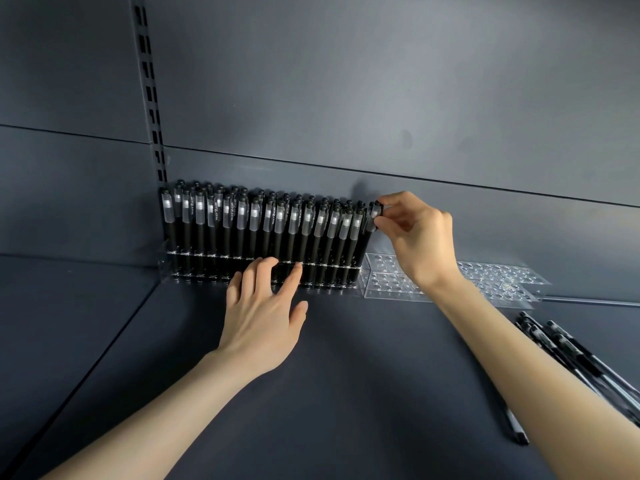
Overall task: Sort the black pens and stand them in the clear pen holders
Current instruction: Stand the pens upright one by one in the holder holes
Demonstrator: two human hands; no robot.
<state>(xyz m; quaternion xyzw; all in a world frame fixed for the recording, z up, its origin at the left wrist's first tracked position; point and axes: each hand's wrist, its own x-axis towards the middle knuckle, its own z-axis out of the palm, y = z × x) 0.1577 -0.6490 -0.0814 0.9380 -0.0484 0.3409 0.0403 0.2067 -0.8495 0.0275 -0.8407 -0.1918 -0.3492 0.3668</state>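
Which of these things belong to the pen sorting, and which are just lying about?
Belongs to the job: end pen pinched by the right hand; full pen holder touched by the left hand; empty pen holders; loose pens lying on the shelf.
Just there: slotted upright; back panel.

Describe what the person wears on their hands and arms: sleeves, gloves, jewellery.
The left hand and right hand are bare: no gloves, no rings visible. The left forearm and right forearm are uncovered to the frame edge, with no sleeve, watch or bracelet.
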